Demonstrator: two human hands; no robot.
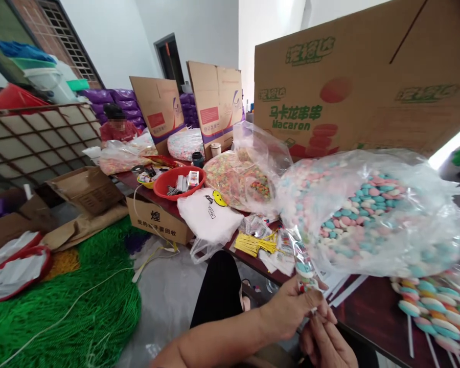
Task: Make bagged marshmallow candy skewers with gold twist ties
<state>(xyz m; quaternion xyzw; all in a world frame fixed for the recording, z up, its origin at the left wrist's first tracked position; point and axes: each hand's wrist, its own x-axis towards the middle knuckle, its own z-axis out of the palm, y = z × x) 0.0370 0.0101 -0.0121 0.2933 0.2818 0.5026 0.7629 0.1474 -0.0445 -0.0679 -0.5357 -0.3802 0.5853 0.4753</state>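
Note:
My left hand (295, 306) is closed in a pinch around a candy skewer in a clear wrapper (301, 260), which stands upright from my fingers. My right hand (324, 342) lies just below it, fingers curled against the skewer's stick. Right behind them sits a big clear plastic bag of pastel candies (368, 214) on a dark red table (368, 312). Finished twisted candy skewers (437, 306) lie at the right. A bunch of yellow twist ties (255, 244) and small clear wrappers (256, 225) lie on the table to the left of my hands.
A large "Macaron" cardboard box (360, 76) stands behind the bag. Further along the table are another candy bag (239, 179), a red bowl (178, 181) and a white bag (209, 214). A person in red (117, 128) sits at the far end. Green netting (69, 306) covers the floor.

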